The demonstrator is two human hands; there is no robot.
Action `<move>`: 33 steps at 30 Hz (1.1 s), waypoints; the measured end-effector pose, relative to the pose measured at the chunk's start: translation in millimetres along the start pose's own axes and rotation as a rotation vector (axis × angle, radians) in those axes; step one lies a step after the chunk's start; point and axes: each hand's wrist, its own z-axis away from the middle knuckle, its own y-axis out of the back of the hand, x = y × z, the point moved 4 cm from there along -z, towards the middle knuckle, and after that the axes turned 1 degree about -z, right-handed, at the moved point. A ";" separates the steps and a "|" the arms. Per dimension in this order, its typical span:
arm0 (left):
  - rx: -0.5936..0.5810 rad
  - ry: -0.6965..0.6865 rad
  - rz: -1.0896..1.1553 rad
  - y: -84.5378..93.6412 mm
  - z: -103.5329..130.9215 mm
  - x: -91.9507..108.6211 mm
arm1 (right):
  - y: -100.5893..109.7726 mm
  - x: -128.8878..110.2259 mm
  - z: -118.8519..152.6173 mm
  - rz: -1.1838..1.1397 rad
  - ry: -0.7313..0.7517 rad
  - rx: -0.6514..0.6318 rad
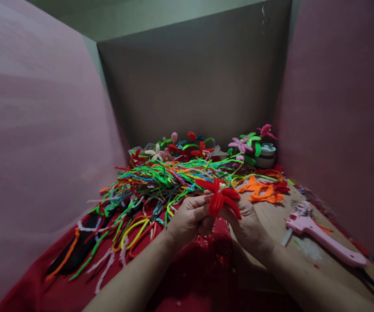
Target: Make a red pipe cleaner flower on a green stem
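Observation:
A red fuzzy flower (216, 203) with long petals and a small pale centre is held up between my two hands in the middle of the head view. My left hand (191, 218) is closed, its thumb and fingers pinching the flower's left side from below. On the other side, my right hand (249, 225) has its fingers closed behind the lower right petals, which partly hide them. Just beyond the flower lies a heap of coloured pipe cleaners (161, 173), mostly green.
A pink glue gun (323, 236) rests on cardboard (271, 216) at the right, near orange fuzzy pieces (261, 190). Scissors with yellow-orange handles (137, 229) lie left on red cloth (109, 284). Finished flowers (241, 144) stand along the back, beside a round container (266, 155).

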 end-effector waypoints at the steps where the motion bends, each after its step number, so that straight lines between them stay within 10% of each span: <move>1: -0.014 0.009 -0.045 0.0 -0.3 2.5 | 0.2 -0.9 0.4 0.021 0.011 0.002; 11: 0.195 -0.251 -0.473 -5.7 19.1 54.4 | 11.6 2.8 5.6 0.301 0.298 0.180; 33: 0.198 -0.124 -0.400 -9.7 19.3 49.0 | 0.1 -1.0 6.6 0.143 0.225 0.002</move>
